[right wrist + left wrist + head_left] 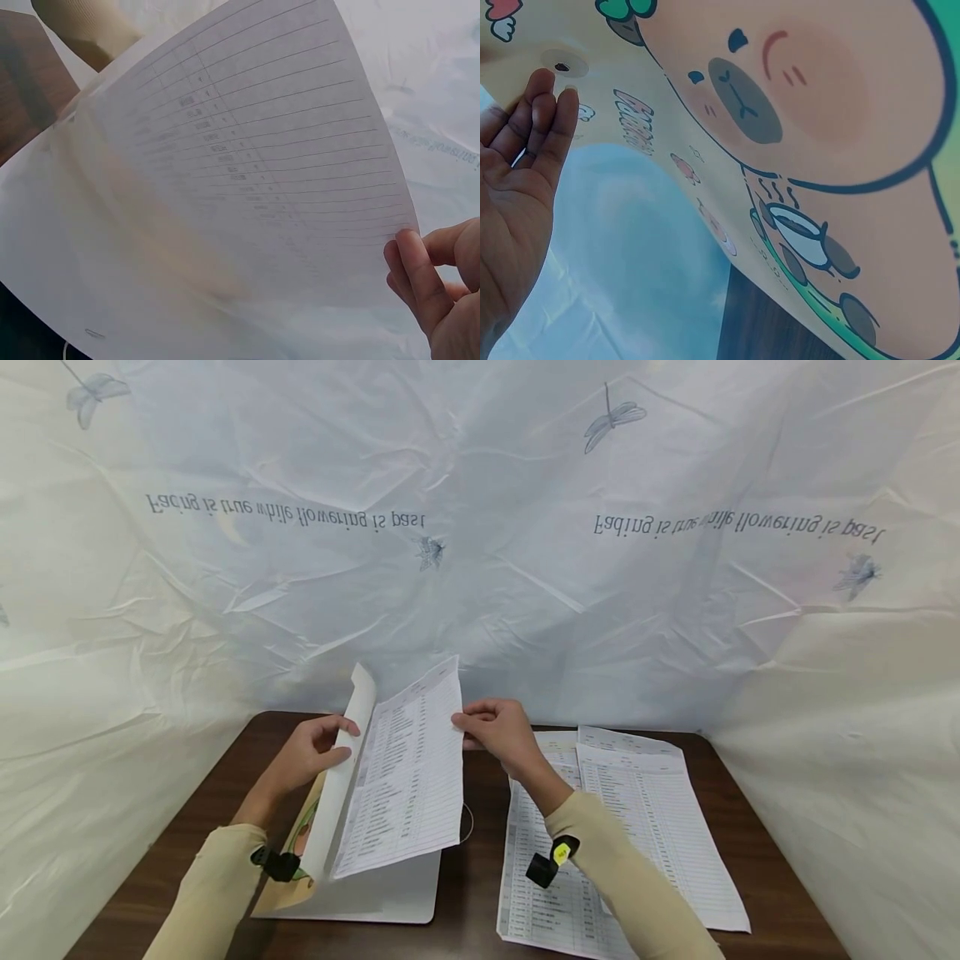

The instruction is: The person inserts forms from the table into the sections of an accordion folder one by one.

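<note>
On the left, a file folder (pixel 408 885) is white inside, its cover (pixel 335 818) lifted along the left side. The cover's outer face (pixel 810 90) has a cartoon animal printed on it. My left hand (pixel 303 756) grips the cover's edge; in the left wrist view its fingers (pixel 546 112) lie against the printed face, near a round fastener (pixel 565 64). A printed sheet of paper (pixel 412 768) stands raised over the open folder. Between thumb and fingers, my right hand (pixel 498 731) pinches this sheet's right edge. A staple (pixel 94 334) shows near the paper's corner.
More printed sheets (pixel 652 810) lie overlapping on the right of the dark wooden table (pixel 468 910), partly under my right forearm. A thin cord loop (pixel 469 822) shows beside the folder. White plastic sheeting (pixel 510 610) with printed words hangs behind and at both sides.
</note>
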{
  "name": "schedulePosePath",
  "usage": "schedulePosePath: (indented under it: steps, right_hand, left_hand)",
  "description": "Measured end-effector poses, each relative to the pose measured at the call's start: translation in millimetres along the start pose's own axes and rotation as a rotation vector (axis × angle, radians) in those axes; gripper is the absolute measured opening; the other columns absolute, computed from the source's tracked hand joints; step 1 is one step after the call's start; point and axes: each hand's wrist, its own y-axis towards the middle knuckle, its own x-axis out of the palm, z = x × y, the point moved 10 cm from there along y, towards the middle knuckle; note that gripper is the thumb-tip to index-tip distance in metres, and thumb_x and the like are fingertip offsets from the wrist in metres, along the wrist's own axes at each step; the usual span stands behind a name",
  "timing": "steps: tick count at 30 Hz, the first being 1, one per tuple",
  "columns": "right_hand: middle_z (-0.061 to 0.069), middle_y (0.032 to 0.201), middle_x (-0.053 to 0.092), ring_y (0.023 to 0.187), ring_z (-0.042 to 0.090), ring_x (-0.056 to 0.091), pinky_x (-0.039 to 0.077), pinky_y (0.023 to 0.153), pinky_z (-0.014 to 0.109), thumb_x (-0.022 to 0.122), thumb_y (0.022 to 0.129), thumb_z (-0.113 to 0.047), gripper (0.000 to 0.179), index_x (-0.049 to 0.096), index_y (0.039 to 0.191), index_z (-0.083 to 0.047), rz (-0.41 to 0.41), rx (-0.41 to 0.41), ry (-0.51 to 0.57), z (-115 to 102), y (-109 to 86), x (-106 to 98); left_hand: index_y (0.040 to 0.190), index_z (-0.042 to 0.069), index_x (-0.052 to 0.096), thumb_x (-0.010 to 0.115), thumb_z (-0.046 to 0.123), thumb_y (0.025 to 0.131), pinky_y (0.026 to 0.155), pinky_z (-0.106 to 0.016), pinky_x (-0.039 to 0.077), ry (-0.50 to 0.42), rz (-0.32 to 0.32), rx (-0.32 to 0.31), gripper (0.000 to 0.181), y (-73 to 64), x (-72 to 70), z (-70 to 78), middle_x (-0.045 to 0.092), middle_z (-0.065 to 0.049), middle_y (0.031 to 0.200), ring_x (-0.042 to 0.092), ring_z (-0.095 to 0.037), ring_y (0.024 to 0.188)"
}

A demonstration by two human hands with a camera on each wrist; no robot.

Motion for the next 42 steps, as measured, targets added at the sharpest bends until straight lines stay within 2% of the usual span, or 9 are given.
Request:
schedulePosePath:
  steps: [9, 14, 20, 30, 38, 42]
  right_hand:
    - [0.02, 0.107, 0.073, 0.081, 0.019, 0.074, 0.06, 0.075, 0.035, 0.073, 0.094, -0.012, 0.035, 0.065, 0.122, 0.009, -0.035, 0.012, -0.006, 1.9, 0.4, 18.1]
    - [0.021, 0.109, 0.072, 0.081, 0.019, 0.074, 0.06, 0.077, 0.036, 0.073, 0.094, -0.01, 0.036, 0.065, 0.123, 0.009, -0.059, 0.015, -0.014, 4.6, 1.5, 28.3]
    - [0.019, 0.106, 0.073, 0.073, 0.016, 0.073, 0.06, 0.073, 0.033, 0.075, 0.092, -0.011, 0.035, 0.067, 0.121, 0.008, -0.058, 0.014, -0.033, 8.5, 5.5, 38.1]
    - [0.013, 0.095, 0.075, 0.065, 0.015, 0.072, 0.06, 0.07, 0.036, 0.075, 0.091, -0.01, 0.027, 0.07, 0.114, 0.005, -0.056, 0.022, -0.052, 12.1, 6.8, 59.1]
    - [0.011, 0.091, 0.076, 0.068, 0.02, 0.074, 0.06, 0.066, 0.033, 0.075, 0.09, -0.009, 0.022, 0.073, 0.109, 0.003, -0.059, 0.001, -0.095, 15.6, 4.9, 70.2]
    - [0.012, 0.092, 0.076, 0.069, 0.021, 0.074, 0.06, 0.068, 0.036, 0.074, 0.09, -0.008, 0.023, 0.073, 0.11, 0.004, -0.039, 0.004, -0.137, 15.9, 5.8, 68.9]
  left_hand:
    - [0.113, -0.006, 0.063, 0.063, -0.005, 0.093, 0.062, -0.026, 0.051, 0.03, 0.009, -0.001, 0.02, 0.1, -0.2, 4.6, 0.062, -0.022, 0.1, 0.058, -0.01, 0.071]
    - [0.113, -0.007, 0.063, 0.063, -0.007, 0.092, 0.062, -0.026, 0.051, 0.038, 0.005, -0.003, 0.021, -0.3, 0.6, 6.0, 0.061, -0.023, 0.099, 0.058, -0.01, 0.07]
    - [0.114, -0.007, 0.062, 0.062, -0.006, 0.093, 0.062, -0.028, 0.054, 0.018, -0.006, -0.008, 0.022, 0.2, 3.1, 6.9, 0.061, -0.025, 0.101, 0.061, -0.012, 0.071]
    - [0.114, -0.002, 0.064, 0.064, -0.001, 0.093, 0.059, -0.028, 0.05, 0.061, 0.008, -0.005, 0.021, -0.2, 2.0, 2.9, 0.061, -0.01, 0.093, 0.055, -0.01, 0.065]
    - [0.115, -0.005, 0.062, 0.062, -0.001, 0.094, 0.062, -0.029, 0.053, 0.043, -0.011, 0.005, 0.021, -0.5, 4.5, 3.0, 0.063, -0.018, 0.102, 0.06, -0.012, 0.07]
    - [0.115, -0.004, 0.063, 0.062, 0.001, 0.094, 0.061, -0.029, 0.052, 0.053, -0.011, 0.002, 0.022, -0.2, 4.3, 3.6, 0.063, -0.018, 0.101, 0.059, -0.012, 0.068]
